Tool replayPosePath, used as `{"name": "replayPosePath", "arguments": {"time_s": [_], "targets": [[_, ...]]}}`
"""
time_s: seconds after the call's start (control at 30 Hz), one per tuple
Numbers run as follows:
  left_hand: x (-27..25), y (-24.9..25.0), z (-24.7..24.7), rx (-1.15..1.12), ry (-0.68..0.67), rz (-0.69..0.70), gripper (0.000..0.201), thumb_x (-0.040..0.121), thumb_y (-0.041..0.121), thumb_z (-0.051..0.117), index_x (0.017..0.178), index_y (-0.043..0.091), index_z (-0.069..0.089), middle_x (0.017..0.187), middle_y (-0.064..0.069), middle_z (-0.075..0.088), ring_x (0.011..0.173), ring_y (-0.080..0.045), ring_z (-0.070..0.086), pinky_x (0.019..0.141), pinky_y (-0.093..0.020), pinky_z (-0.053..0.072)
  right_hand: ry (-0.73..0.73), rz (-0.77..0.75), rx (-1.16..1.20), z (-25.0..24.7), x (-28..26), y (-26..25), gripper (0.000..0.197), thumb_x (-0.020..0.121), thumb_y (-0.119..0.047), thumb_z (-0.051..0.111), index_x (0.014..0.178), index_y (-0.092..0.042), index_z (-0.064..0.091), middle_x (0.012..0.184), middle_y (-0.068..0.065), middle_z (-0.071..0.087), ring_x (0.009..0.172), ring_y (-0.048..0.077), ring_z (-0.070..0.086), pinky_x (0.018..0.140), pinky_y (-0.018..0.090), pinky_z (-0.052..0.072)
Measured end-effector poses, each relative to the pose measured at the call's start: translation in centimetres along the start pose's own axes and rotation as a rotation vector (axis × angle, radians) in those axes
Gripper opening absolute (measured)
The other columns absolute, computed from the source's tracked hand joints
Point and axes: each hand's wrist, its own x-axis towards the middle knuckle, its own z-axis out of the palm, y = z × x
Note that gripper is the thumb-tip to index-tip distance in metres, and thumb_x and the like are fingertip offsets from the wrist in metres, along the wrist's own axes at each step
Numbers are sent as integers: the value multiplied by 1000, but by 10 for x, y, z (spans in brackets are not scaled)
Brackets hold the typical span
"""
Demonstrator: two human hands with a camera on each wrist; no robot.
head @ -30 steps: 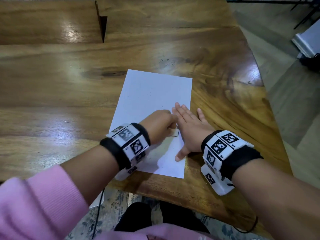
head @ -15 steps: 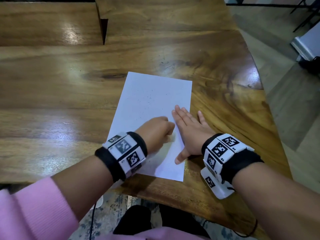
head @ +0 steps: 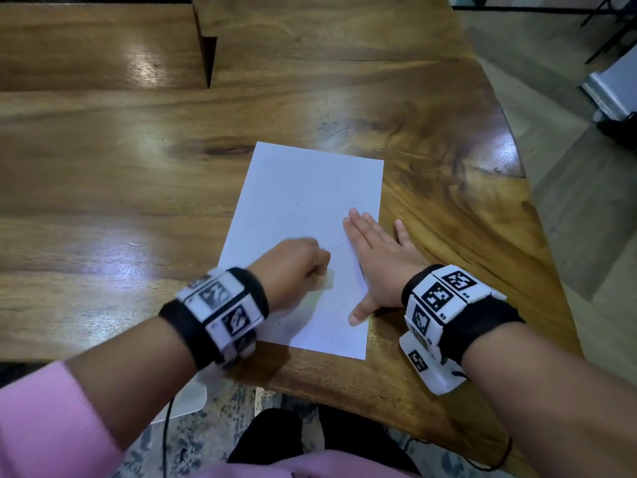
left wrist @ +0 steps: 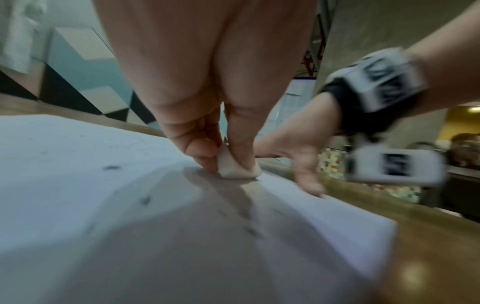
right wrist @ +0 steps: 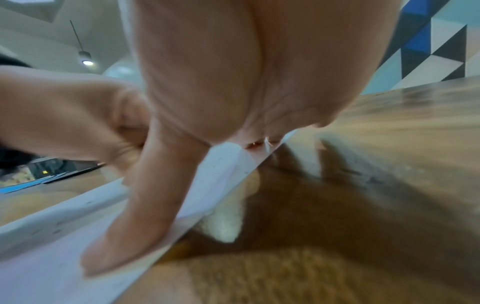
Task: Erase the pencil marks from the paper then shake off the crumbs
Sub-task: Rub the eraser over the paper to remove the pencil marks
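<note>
A white sheet of paper [head: 310, 215] lies on the wooden table [head: 103, 167], speckled with small dark eraser crumbs [head: 300, 194]. My left hand [head: 296, 267] pinches a small white eraser [left wrist: 237, 169] between thumb and fingers and presses it on the lower middle of the paper [left wrist: 78, 185]. My right hand [head: 375, 263] lies flat with straight fingers on the sheet's right edge, its little finger on the wood. In the right wrist view the thumb [right wrist: 135, 216] presses the paper [right wrist: 46, 267] down.
The table's near edge [head: 344, 384] runs just below the paper, and its curved right edge [head: 537, 208] drops to the floor. A gap between table slabs [head: 205, 56] sits at the back left. White furniture [head: 610, 91] stands on the floor at the far right.
My left hand with the eraser has slid left and toward me across the paper, away from the right hand. The right hand stays flat on the sheet's edge.
</note>
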Motion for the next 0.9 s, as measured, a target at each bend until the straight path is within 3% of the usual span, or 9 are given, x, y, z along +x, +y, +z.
{"name": "replayPosePath", "arguments": {"time_s": [0.13,0.23,0.3,0.4,0.47,0.57,0.63,0.73,0.9], "targets": [[-26,-3,10,40,-152,48,28,76,1,55,61,22,43,67,10,37,71,-18,46,62,-24,34,-8,2,-5,0,0,-1,150,52,-65,78,145,-16,-29,151,-3,-37,140,12,-31,114,51,-18],[-14,0,8,37,58,0,13,81,7,57,70,12,55,76,2,44,73,-24,52,68,-33,43,-4,8,-5,0,0,-1,150,52,-65,78,145,-15,-28,152,-3,-37,140,12,-30,114,51,-17],[-9,1,8,36,122,-20,15,84,10,56,69,9,53,78,-2,45,72,-26,52,66,-35,42,-1,9,-6,-1,0,-2,150,52,-65,78,145,-15,-28,152,-3,-36,141,12,-30,114,51,-17],[-17,-1,10,90,-70,-8,33,81,6,56,57,22,40,74,3,41,71,-20,45,58,-24,30,-9,5,-10,-2,-1,-2,150,53,-64,78,145,-15,-28,152,-3,-36,140,12,-30,114,52,-17],[-25,-2,8,126,-157,-10,27,79,3,55,61,21,46,77,3,43,73,-17,42,55,-20,27,-7,5,-11,-2,-2,-2,149,53,-64,78,145,-15,-28,152,-3,-36,140,12,-30,114,52,-17],[-29,-10,-9,0,26,-113,5,79,9,63,82,12,64,79,4,52,75,-15,49,57,-16,33,0,-1,-20,-2,-2,-2,147,56,-64,77,146,-15,-28,152,-2,-35,141,13,-29,115,51,-17],[-27,-21,-25,-134,193,-240,6,77,12,68,83,12,66,74,4,58,72,-14,54,59,-13,37,4,-6,-34,-1,-5,-2,145,57,-64,77,146,-16,-27,153,-3,-34,141,13,-29,115,51,-16],[-28,-41,-44,-334,300,-372,7,75,8,70,77,13,66,68,4,61,65,-12,56,58,-12,41,9,-14,-46,2,-11,-1,144,58,-64,76,146,-16,-27,153,-3,-33,142,14,-27,115,50,-15],[-38,-85,-59,-352,451,-633,17,76,13,70,64,21,62,69,-2,63,72,-23,58,67,-33,45,18,-23,-37,7,-19,-1,141,61,-64,74,146,-15,-26,153,-2,-34,142,15,-27,115,48,-18]]}}
